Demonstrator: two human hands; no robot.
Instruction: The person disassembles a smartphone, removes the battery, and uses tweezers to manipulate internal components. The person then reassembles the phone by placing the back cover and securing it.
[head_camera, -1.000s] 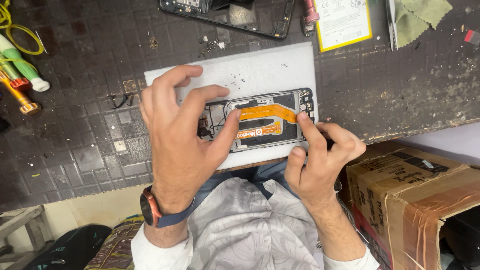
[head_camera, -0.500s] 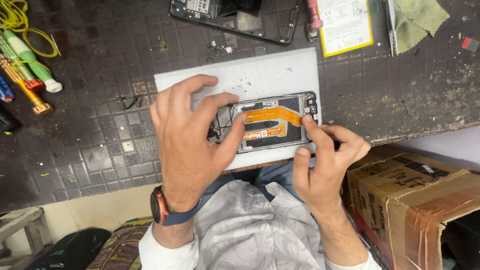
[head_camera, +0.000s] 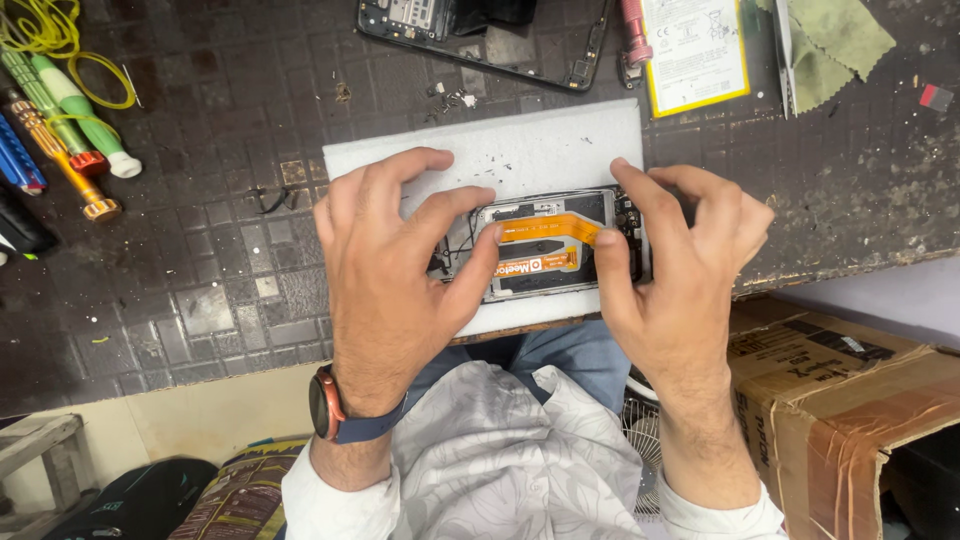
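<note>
An opened phone body with an orange flex cable lies on a white foam pad at the bench's near edge. My left hand covers its left end, thumb pressed on the frame beside the cable. From the right, my right hand grips the other end, index finger on the top corner and thumb on the lower edge. Both hands hold the phone flat on the pad.
A second opened phone frame lies at the back, with a yellow-edged battery and a green cloth to its right. Screwdrivers and a yellow cord lie at far left. A cardboard box stands below the bench on the right.
My right hand has shifted from the phone's lower right corner up over its right end, fingers now spread above it. The left hand stays on the phone's left side.
</note>
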